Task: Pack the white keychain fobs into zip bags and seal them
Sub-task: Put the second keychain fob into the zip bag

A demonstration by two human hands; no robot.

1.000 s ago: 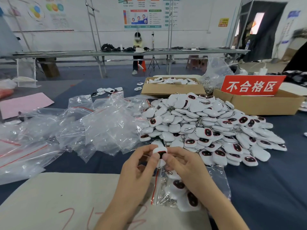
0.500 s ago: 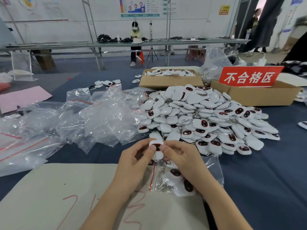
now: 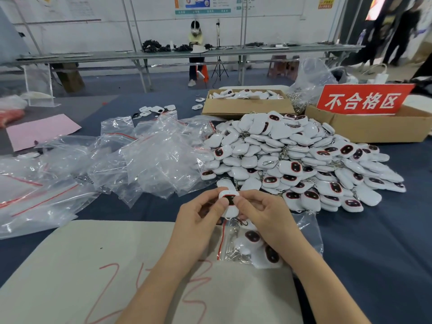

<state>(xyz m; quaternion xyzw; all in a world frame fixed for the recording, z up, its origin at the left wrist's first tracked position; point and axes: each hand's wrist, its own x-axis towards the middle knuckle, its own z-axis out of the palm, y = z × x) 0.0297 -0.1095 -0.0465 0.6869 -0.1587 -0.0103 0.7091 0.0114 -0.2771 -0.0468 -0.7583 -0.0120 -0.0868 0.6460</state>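
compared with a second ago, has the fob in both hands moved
No, not noticeably: the held fob sits just short of the fob pile as before, pinched between left hand and right hand.

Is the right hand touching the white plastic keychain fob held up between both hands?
Touching. In the head view the right hand pinches the white plastic keychain fob at its right edge; the left hand pinches its left edge.

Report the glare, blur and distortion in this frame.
Head view: soft, even light; glare streaks on the clear zip bags; wide-angle distortion slants the frame pole; standing people at top right are blurred; the fob between the left hand and right hand is sharp.
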